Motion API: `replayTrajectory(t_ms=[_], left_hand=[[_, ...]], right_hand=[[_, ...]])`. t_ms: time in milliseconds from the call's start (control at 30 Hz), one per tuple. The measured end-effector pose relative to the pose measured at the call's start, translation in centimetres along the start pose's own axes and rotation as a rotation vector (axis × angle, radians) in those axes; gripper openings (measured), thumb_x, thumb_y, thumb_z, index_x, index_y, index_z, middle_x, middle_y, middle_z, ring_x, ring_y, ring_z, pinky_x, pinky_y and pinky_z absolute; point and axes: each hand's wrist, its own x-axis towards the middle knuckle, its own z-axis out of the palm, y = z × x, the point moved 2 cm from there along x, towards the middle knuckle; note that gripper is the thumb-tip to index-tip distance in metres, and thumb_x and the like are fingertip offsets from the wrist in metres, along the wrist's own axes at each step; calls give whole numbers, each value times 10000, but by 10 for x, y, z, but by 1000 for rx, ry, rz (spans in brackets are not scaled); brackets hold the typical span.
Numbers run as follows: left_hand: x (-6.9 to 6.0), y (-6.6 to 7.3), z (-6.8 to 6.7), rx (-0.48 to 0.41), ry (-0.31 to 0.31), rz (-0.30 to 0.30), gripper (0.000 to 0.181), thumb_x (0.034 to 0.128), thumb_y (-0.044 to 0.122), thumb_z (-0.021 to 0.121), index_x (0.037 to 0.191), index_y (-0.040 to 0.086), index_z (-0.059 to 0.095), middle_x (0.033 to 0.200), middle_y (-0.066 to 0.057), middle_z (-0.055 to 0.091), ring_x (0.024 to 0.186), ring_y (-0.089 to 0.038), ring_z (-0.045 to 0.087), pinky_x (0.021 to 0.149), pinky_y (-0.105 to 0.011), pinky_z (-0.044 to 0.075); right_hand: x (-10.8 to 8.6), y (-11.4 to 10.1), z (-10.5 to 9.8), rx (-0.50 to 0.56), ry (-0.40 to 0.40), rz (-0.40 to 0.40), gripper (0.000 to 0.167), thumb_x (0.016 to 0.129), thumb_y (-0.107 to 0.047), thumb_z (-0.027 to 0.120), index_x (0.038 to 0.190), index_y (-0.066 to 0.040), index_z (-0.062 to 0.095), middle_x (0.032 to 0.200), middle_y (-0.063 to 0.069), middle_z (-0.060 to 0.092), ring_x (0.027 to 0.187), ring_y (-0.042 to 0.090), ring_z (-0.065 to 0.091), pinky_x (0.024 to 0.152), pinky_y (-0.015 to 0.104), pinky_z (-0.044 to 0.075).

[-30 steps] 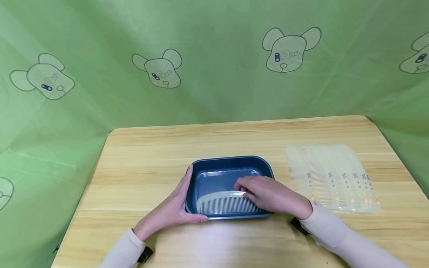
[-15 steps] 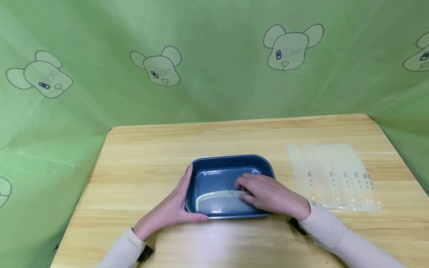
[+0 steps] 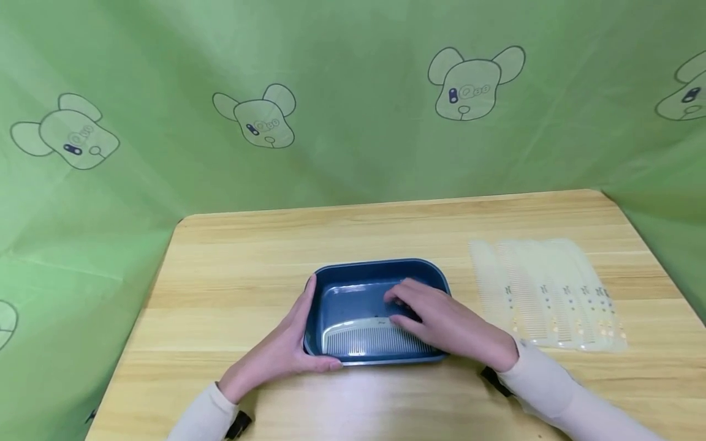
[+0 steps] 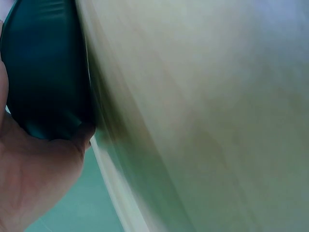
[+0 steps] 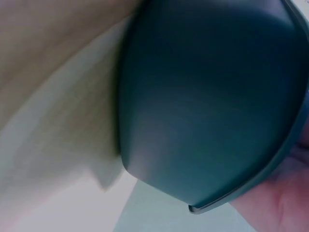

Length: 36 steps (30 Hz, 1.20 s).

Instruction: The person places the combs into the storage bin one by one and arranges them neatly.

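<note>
Green cloth (image 3: 353, 159) printed with animal heads hangs behind the wooden table (image 3: 259, 245). One pale comb (image 3: 369, 339) lies inside the blue tray (image 3: 353, 301), along its near wall. Over the tray, the right hand (image 3: 441, 318) has its grip apart, fingers loosely bent, holding nothing. The left hand (image 3: 285, 348) has its grip clamped on the tray's left end. Overlapping combs (image 3: 546, 294) lie to the tray's right.

A glossy dark-blue rectangular plastic tub (image 3: 350, 301) with rounded corners sits open side up. Inside, a pale translucent wide comb (image 3: 366, 340) lies along the 6 o'clock wall, curved spine toward 12, teeth toward 6, its 3 o'clock end partly hidden.
</note>
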Motion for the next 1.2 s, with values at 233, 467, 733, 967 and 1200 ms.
replayTrajectory(t_ms=[233, 467, 733, 967, 1200], left_hand=[[0, 1, -1, 7, -4, -5, 1487, 798, 489, 987, 1746, 310, -145, 1819, -36, -55, 1651, -304, 73, 1264, -595, 223], [1, 1, -2, 18, -1, 4, 1489, 797, 492, 986, 1746, 306, -146, 1820, -51, -50, 1650, -302, 73, 1267, -585, 220], [1, 1, -1, 12, -6, -7, 1479, 805, 497, 981, 1747, 309, -144, 1819, -28, -51, 1652, -290, 70, 1271, -580, 214], [0, 1, -1, 12, -5, -8, 1483, 806, 481, 984, 1754, 259, -134, 1819, -35, -53, 1652, -292, 64, 1273, -582, 213], [-1, 0, 0, 9, -3, 3, 1484, 807, 470, 988, 1755, 248, -132, 1818, -35, -54, 1653, -289, 63, 1273, -581, 211]], right_hand=[[-6, 2, -7, 112, 139, 13, 322, 1016, -110, 804, 1319, -62, 706, 1222, 46, 708, 1069, 212, 688, 917, 397, 610], [-15, 8, -17, 167, 213, 52, 324, 1017, -76, 793, 1328, -69, 700, 1212, 51, 721, 1018, 199, 708, 876, 376, 616], [-29, 15, -23, 152, 368, 47, 338, 1002, -9, 775, 1321, -101, 710, 1202, 5, 725, 973, 132, 700, 831, 279, 599], [-42, 26, -34, 150, 420, 121, 280, 1065, -52, 705, 1345, -36, 690, 1233, 62, 730, 1029, 148, 679, 895, 166, 544], [-54, 34, -42, 156, 445, 191, 278, 1098, -92, 667, 1369, -30, 679, 1229, 92, 727, 1081, 138, 656, 936, 93, 479]])
